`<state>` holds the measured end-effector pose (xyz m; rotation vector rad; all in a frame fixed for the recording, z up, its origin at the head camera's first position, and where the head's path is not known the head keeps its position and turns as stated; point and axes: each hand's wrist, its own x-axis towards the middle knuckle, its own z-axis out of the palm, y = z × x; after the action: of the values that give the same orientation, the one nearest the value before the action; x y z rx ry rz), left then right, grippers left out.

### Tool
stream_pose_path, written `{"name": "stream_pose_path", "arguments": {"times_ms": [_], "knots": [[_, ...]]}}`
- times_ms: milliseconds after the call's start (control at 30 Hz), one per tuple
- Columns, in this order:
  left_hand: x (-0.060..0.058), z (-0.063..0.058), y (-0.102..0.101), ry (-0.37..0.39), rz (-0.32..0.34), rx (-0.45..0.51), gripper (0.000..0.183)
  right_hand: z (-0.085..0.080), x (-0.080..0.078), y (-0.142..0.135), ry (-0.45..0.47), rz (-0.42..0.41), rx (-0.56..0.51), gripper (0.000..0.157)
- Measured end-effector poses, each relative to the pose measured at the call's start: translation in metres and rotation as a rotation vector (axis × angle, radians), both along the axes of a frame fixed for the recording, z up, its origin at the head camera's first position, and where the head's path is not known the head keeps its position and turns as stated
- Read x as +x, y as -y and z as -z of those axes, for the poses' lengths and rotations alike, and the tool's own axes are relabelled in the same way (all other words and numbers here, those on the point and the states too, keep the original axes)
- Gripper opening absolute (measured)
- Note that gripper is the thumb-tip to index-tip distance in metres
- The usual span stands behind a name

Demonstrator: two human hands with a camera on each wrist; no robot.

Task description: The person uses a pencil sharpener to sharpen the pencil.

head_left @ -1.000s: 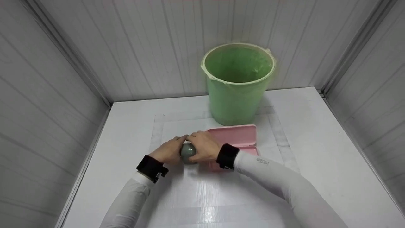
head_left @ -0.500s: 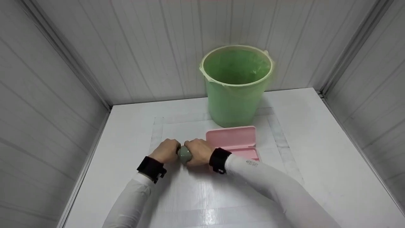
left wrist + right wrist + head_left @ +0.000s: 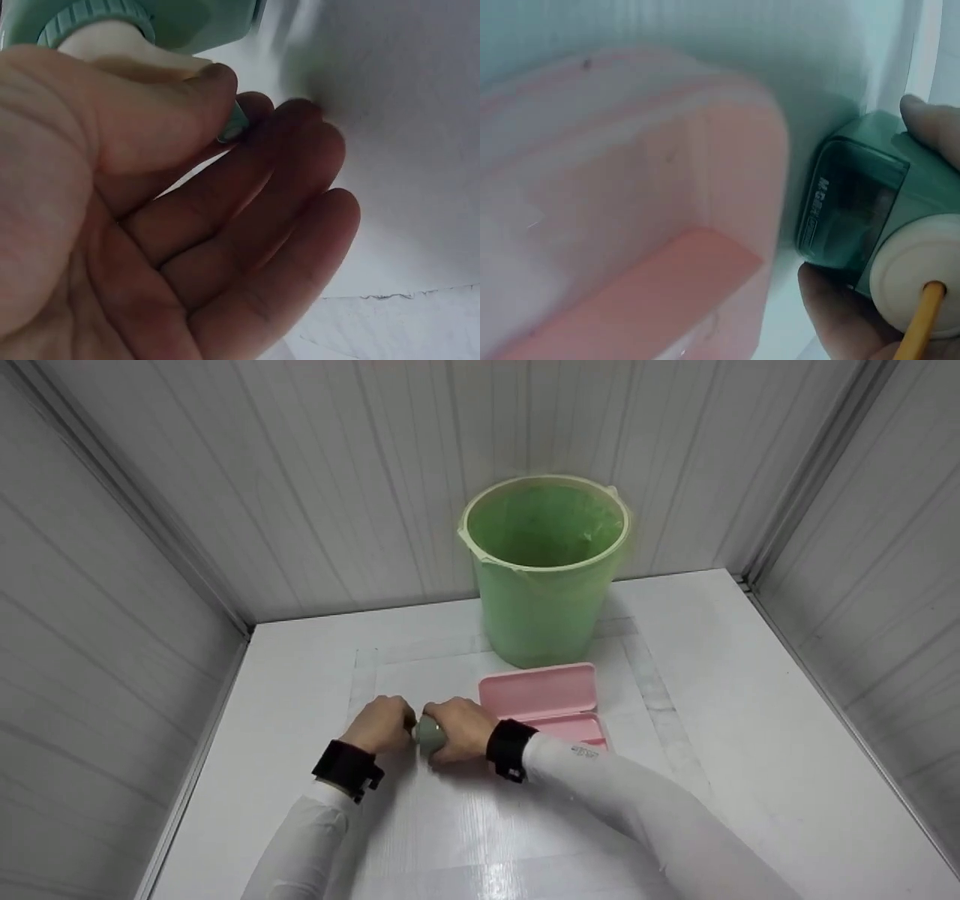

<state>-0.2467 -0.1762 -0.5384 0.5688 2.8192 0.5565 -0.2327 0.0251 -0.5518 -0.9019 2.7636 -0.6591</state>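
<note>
My right hand (image 3: 463,727) grips a green crank pencil sharpener (image 3: 430,737) low over the table, its thumb and fingers on opposite sides of the body. In the right wrist view, a yellow pencil (image 3: 921,322) sticks out of the round white front (image 3: 904,262), beside the dark see-through shavings drawer (image 3: 851,206). On the sharpener's left side, my left hand (image 3: 379,725) pinches the crank. The left wrist view shows the white crank arm (image 3: 112,46) running under the thumb, and a bit of its teal knob (image 3: 236,124) between thumb and forefinger. The other left fingers are loosely curled.
Just right of the hands lies an open pink pencil case (image 3: 540,690), partly covered by the right forearm. Behind it a tall green bucket (image 3: 536,615) stands near the back wall. Clear tape strips mark a rectangle on the white table (image 3: 300,682).
My left hand has gone from the sharpener's top and side to its crank, fingers now curled. The sharpener has turned in my right hand, and both hands sit slightly lower and further left in view.
</note>
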Motion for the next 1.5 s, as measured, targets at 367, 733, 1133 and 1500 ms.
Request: {"name": "stream_pose_path", "arguments": {"times_ms": [367,733,1133,1500], "knots": [[-0.008,-0.012,0.004,-0.059,0.087,0.001,0.017,0.032,-0.019,-0.003,-0.077,-0.067,-0.056,0.054],[0.0,-0.023,0.011,-0.15,0.094,-0.011,0.014,0.011,-0.012,0.001,0.0,-0.043,-0.072,0.051],[0.016,-0.031,0.012,-0.209,0.134,0.003,0.015,0.023,-0.017,-0.002,-0.013,-0.057,-0.082,0.044],[0.029,-0.046,0.014,-0.165,0.152,-0.022,0.013,0.013,-0.014,0.005,0.005,-0.05,-0.068,0.043]]}}
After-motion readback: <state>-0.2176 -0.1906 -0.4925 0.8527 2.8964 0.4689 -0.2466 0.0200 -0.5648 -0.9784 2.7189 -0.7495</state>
